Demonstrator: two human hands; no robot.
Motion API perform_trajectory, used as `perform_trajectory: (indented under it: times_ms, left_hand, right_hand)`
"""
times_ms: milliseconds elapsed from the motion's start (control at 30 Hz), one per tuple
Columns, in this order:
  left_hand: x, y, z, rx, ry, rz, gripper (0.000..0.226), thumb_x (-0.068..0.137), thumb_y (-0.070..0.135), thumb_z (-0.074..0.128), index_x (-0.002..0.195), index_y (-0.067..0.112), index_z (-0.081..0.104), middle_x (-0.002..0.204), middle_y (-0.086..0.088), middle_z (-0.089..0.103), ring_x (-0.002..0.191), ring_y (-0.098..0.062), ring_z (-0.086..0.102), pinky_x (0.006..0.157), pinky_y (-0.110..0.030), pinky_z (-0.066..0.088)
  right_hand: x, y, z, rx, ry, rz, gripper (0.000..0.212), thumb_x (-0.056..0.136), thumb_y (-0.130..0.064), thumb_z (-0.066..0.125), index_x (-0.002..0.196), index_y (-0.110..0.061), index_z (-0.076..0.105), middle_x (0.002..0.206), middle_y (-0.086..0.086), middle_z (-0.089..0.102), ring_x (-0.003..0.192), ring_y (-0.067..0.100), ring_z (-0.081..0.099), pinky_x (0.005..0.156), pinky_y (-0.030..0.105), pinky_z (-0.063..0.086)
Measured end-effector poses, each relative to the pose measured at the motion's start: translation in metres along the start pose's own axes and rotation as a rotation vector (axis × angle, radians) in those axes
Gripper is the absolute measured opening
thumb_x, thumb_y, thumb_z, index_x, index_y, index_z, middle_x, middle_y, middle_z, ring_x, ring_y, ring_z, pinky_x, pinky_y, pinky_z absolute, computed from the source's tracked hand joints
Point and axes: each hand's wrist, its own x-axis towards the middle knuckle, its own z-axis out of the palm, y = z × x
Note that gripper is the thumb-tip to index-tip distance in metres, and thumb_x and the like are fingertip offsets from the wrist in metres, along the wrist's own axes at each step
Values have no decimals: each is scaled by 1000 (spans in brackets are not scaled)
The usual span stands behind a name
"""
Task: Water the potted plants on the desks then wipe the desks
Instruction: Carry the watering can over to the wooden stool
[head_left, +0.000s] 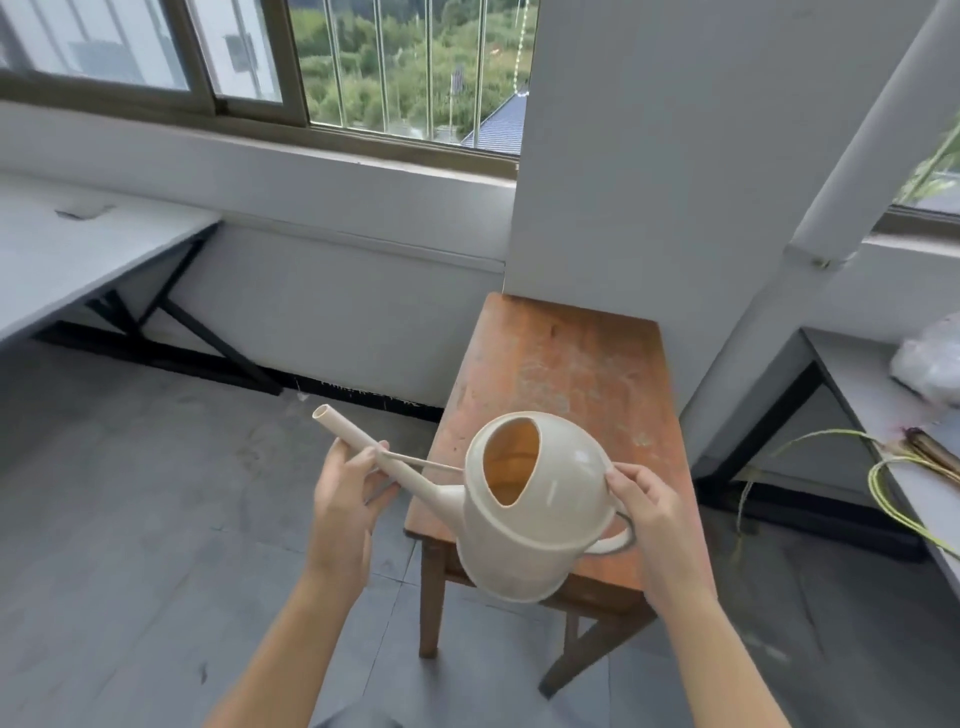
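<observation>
A cream plastic watering can is held in the air over the near end of a worn wooden stool. My left hand grips its long spout from below, near the tip. My right hand pinches the back of the can's body just above the handle. The can's top opening faces me. A white desk with black legs stands at the left. Another white desk stands at the right, with long green plant leaves hanging over its edge; no pot is in view.
A white pillar rises behind the stool, and a white pipe slants beside it. Windows run along the back wall. A crumpled plastic bag lies on the right desk. Grey tiled floor spreads between the desks.
</observation>
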Motion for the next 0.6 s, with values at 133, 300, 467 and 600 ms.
perform_trajectory:
  times_ms: [133,300,467,600]
  left_hand:
    - [46,-11,7,3,-16,-29,18,74,26,48,87,15,53,87,-4,52,77,-11,60,78,-30,48]
    - [112,-24,10,48,-121,-62,28,74,25,48,98,12,55,89,-2,54,87,-14,58,84,-27,50]
    - [189,-22,9,143,-294,-115,39,77,29,50,112,13,55,91,12,62,101,-9,57,97,-30,41]
    - [246,-22,22,174,-355,-180,31,86,24,53,117,20,53,105,8,63,111,-8,56,97,-29,40]
  right_hand:
    - [45,4,10,43,49,44,15,92,-14,47,91,-10,62,86,6,62,79,18,56,44,14,45]
    - [99,7,29,51,152,64,16,92,-13,46,90,-6,61,78,8,59,64,12,59,36,17,43]
    - [151,-1,51,8,298,82,18,93,-14,46,81,-11,60,70,8,55,39,0,54,32,18,40]
    - [189,-11,59,-48,394,95,20,93,-18,48,83,-8,63,72,8,57,49,7,58,34,22,45]
